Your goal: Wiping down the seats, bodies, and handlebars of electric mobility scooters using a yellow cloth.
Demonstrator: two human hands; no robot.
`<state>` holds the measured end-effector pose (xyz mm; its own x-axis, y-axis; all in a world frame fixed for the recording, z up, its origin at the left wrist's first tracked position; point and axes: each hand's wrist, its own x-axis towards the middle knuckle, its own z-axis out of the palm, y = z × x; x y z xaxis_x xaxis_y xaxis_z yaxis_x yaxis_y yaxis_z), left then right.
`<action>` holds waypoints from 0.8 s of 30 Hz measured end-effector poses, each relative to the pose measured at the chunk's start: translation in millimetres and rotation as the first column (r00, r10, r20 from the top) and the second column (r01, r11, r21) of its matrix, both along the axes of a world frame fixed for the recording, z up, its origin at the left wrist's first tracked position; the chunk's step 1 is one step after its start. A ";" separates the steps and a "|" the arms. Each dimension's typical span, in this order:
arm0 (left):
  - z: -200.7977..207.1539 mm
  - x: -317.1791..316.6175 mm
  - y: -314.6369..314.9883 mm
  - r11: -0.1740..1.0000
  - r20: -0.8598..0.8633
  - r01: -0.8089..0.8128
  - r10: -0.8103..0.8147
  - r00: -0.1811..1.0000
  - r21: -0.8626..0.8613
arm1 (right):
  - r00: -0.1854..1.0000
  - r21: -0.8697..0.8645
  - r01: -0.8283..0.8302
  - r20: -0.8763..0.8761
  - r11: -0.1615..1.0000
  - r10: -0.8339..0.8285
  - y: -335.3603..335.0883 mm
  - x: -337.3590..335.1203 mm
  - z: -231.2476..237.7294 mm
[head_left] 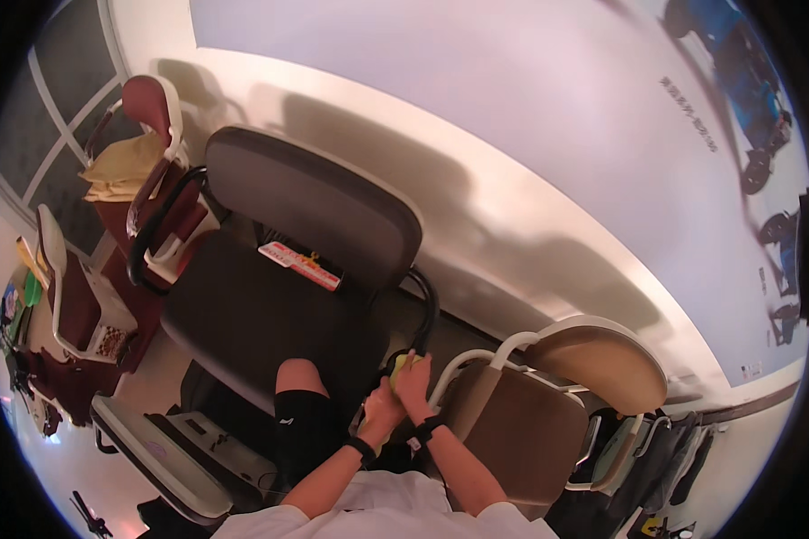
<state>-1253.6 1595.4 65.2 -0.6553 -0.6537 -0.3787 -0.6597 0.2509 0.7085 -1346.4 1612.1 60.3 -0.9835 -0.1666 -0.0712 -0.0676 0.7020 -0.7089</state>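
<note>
My right hand (412, 386) is closed round a soft yellow piece that looks like a cloth (399, 366), at the lower end of a curved black armrest (429, 310). Just left of it and lower, my left hand (384, 410) is closed too, its fingers mostly hidden; what it grips, I cannot make out. The armrest belongs to a wide dark chair (234, 301) with a padded backrest (315, 202). A flat red and white printed package (301, 265) lies on its seat against the backrest. My bent knee (301, 377) is beside the seat's front edge.
A brown chair with a pale frame (512, 431) stands close on my right. Maroon chairs (148, 103) stand at the left, one bearing folded yellow cloth (126, 168). A pale-framed chair (153, 449) is at lower left. Behind runs a wall (548, 260); dark clothes (670, 463) hang far right.
</note>
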 end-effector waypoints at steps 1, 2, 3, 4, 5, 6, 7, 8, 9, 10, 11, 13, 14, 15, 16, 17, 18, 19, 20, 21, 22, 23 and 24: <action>2.6 -7.4 -4.0 0.999 0.000 0.014 -0.014 1.000 0.031 | 1.000 0.008 -0.010 0.019 1.000 0.010 -5.7 -8.9 3.3; 4.3 -13.4 -7.7 0.998 -0.001 0.027 -0.027 1.000 0.063 | 0.993 0.018 -0.012 0.119 1.000 0.009 -9.1 -18.4 10.6; 7.1 -21.0 -10.5 0.997 0.014 0.025 -0.026 1.000 0.075 | 0.977 0.029 -0.005 0.213 1.000 -0.002 -9.8 -28.2 14.9; 9.4 -30.8 -15.4 0.994 -0.007 0.045 -0.044 0.999 0.104 | 0.975 0.037 -0.005 0.224 0.999 -0.003 -13.0 -38.0 12.5; 11.8 -40.1 -20.9 0.989 -0.030 0.066 -0.063 0.998 0.133 | 0.987 0.045 -0.021 0.159 0.999 0.014 -17.1 -46.8 10.0; 11.1 -47.5 -25.3 0.988 -0.021 0.066 -0.064 0.998 0.143 | 0.995 0.055 -0.037 0.095 0.998 0.032 -20.5 -54.0 9.5; 10.6 -54.6 -29.9 0.984 -0.045 0.081 -0.075 0.996 0.157 | 0.996 0.051 -0.036 0.078 0.998 0.031 -22.7 -60.3 9.4; 10.4 -61.3 -33.6 0.981 -0.071 0.098 -0.087 0.994 0.170 | 0.996 0.060 -0.032 0.087 0.998 0.027 -24.7 -67.2 9.6; 8.9 -66.6 -35.9 0.978 -0.064 0.102 -0.092 0.994 0.180 | 0.996 0.058 -0.039 0.087 0.998 0.034 -27.3 -73.3 8.9; 7.7 -71.7 -37.5 0.975 -0.047 0.107 -0.100 0.994 0.193 | 0.995 0.057 -0.045 0.087 0.997 0.040 -29.8 -79.0 8.2; 6.4 -76.5 -39.6 0.972 -0.032 0.113 -0.109 0.994 0.205 | 0.995 0.066 -0.039 0.094 0.997 0.033 -32.8 -84.5 7.4; 12.4 -86.2 -44.7 0.961 -0.054 0.120 -0.110 0.993 0.249 | 0.999 0.100 -0.022 -0.043 0.995 0.026 -33.5 -93.1 4.4; 15.8 -88.6 -47.0 0.953 -0.082 0.119 -0.100 0.992 0.279 | 0.999 0.111 -0.012 -0.039 0.994 0.016 -33.3 -95.5 3.3; 13.5 -91.8 -48.8 0.951 -0.084 0.122 -0.102 0.991 0.286 | 0.997 0.121 -0.039 -0.058 0.992 0.046 -36.6 -100.1 6.1; 11.1 -95.0 -51.1 0.948 -0.120 0.117 -0.084 0.989 0.295 | 0.994 0.130 -0.065 -0.078 0.989 0.076 -40.2 -103.9 8.9; 8.8 -97.9 -53.7 0.947 -0.156 0.111 -0.065 0.986 0.303 | 0.994 0.134 -0.063 -0.081 0.989 0.074 -45.5 -107.6 11.2; 2.5 -103.1 -55.0 0.945 -0.165 0.122 -0.073 0.984 0.304 | 0.982 0.160 -0.072 -0.159 0.984 0.098 -48.0 -113.3 9.6; -3.7 -106.8 -58.4 0.939 -0.194 0.102 -0.039 0.980 0.327 | 0.964 0.184 -0.087 -0.234 0.979 0.130 -52.4 -116.4 9.4; -8.9 -108.1 -59.7 0.934 -0.221 0.081 -0.002 0.975 0.349 | 0.962 0.182 -0.087 -0.239 0.980 0.130 -55.5 -119.0 10.0; -7.4 -108.9 -60.9 0.934 -0.226 0.085 -0.005 0.974 0.346 | 0.971 0.196 -0.095 -0.197 0.976 0.134 -55.6 -123.0 10.2; -6.0 -108.9 -62.2 0.933 -0.215 0.094 -0.018 0.976 0.346 | 0.978 0.208 -0.107 -0.154 0.972 0.140 -55.0 -125.8 10.8; -3.8 -106.8 -61.4 0.933 -0.203 0.101 -0.031 0.979 0.345 | 0.977 0.202 -0.107 -0.158 0.974 0.140 -53.3 -128.2 11.8; 0.7 -103.3 -57.7 0.936 -0.208 0.108 -0.038 0.977 0.336 | 0.982 0.177 -0.109 -0.131 0.978 0.133 -48.8 -130.6 10.9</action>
